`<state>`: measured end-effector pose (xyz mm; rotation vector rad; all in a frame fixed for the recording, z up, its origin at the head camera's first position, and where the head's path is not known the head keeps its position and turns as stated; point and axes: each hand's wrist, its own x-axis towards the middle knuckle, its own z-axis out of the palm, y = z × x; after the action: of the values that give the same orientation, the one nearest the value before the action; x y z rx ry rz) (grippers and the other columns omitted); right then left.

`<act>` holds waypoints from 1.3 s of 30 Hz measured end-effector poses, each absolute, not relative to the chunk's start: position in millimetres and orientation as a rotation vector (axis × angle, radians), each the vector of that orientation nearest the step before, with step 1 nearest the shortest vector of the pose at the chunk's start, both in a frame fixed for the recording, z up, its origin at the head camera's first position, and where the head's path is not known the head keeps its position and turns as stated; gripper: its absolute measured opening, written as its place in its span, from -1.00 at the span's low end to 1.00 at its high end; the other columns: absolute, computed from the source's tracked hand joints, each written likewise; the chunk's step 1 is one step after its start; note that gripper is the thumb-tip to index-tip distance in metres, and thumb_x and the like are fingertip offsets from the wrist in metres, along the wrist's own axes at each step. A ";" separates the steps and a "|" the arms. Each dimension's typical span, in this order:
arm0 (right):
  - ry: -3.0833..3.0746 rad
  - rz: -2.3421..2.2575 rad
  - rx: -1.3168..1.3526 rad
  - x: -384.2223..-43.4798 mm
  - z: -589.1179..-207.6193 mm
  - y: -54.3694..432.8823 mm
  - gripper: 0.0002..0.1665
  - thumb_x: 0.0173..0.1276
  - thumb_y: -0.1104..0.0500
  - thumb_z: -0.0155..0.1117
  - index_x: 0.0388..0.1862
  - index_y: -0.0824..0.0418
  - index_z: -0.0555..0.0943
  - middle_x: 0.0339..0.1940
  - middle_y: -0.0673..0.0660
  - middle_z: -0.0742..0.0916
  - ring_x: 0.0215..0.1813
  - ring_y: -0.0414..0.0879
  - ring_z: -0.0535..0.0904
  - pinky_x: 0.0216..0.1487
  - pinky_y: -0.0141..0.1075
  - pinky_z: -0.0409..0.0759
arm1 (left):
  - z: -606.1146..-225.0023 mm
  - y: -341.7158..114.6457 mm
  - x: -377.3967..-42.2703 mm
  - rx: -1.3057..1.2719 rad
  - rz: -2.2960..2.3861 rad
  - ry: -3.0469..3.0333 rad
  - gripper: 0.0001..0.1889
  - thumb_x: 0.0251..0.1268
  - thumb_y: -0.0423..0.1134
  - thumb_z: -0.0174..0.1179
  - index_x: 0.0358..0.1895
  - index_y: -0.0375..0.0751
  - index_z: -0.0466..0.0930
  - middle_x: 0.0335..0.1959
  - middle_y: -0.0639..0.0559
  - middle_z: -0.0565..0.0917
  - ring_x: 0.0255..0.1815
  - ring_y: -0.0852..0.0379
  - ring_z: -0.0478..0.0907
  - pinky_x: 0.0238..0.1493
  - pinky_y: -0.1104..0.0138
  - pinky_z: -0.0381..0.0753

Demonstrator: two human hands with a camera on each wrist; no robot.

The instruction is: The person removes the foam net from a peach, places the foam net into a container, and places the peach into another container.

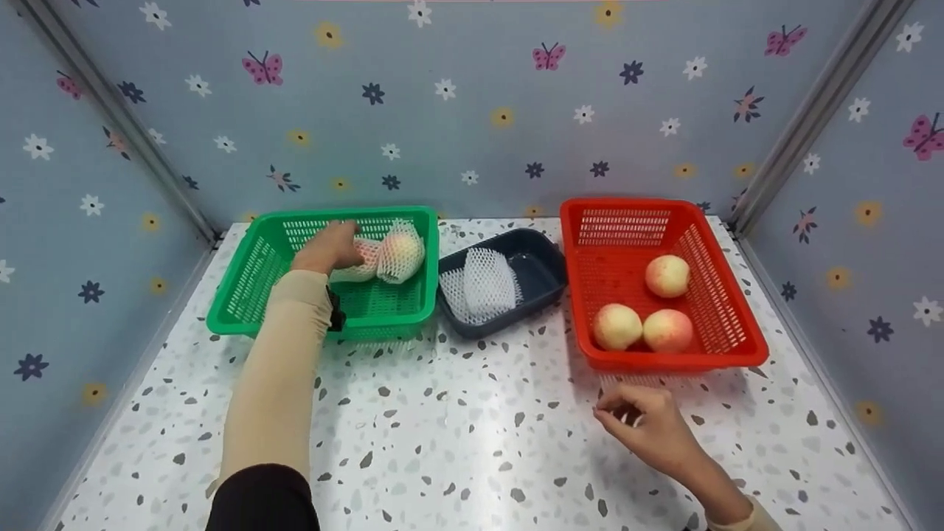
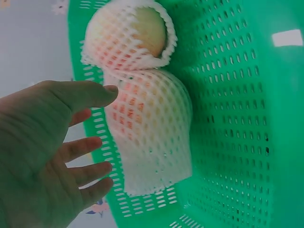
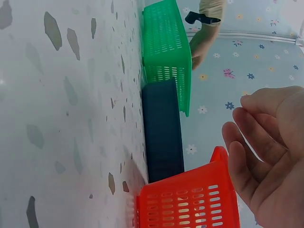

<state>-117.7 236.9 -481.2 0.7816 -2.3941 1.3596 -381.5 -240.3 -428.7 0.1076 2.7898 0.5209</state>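
My left hand (image 1: 324, 251) is over the green basket (image 1: 380, 304), with fingers spread and nothing in its grip. In the left wrist view its thumb is right at a peach in a white foam net (image 2: 149, 111); the net extends past the fruit like a loose sleeve. Against that one lies a second netted peach (image 1: 401, 254), part of its skin bare at the net's opening. My right hand (image 1: 653, 428) hovers in front of the red basket (image 1: 675, 361), fingers loosely bent and holding nothing. Three bare peaches (image 1: 668, 330) lie in the red basket.
Between the baskets, a dark blue tray (image 1: 542, 273) sits at an angle, with white foam nets (image 1: 490, 284) in its left part. The speckled tabletop (image 1: 457, 435) is bounded by patterned panels (image 1: 487, 96) at the back and both sides.
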 end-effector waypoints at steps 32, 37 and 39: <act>-2.450 1.424 0.766 -115.7 -506.5 241.2 -0.70 0.09 0.43 0.46 -0.40 0.02 0.67 -0.50 -0.15 0.69 -0.53 -0.24 0.57 -0.60 -0.33 0.56 | -437.6 -248.4 -369.3 -0.233 0.664 2.662 -0.03 0.24 0.00 0.23 0.43 -0.59 -0.11 0.21 -0.50 0.32 0.13 -0.32 0.39 0.07 -0.10 0.46; -2.426 1.399 0.777 -121.1 -501.8 244.7 -0.68 0.07 0.45 0.46 -0.40 0.02 0.67 -0.50 -0.14 0.69 -0.53 -0.24 0.57 -0.60 -0.32 0.56 | -417.8 -241.9 -369.1 -0.179 0.687 2.681 0.00 0.24 -0.01 0.23 0.45 -0.58 -0.18 0.28 -0.52 0.23 0.13 -0.30 0.36 0.07 -0.10 0.43; -2.408 1.370 0.782 -124.4 -499.1 246.1 -0.66 0.04 0.47 0.47 -0.41 0.03 0.67 -0.51 -0.13 0.68 -0.54 -0.24 0.56 -0.60 -0.36 0.55 | -411.1 -240.1 -369.7 -0.145 0.708 2.683 0.05 0.24 -0.02 0.23 0.47 -0.55 -0.31 0.35 -0.53 0.14 0.19 -0.31 0.31 0.11 -0.10 0.40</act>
<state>-124.4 246.1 -499.1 0.7824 -2.4078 1.3697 -369.7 -240.1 -411.1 -0.1452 2.6830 0.7076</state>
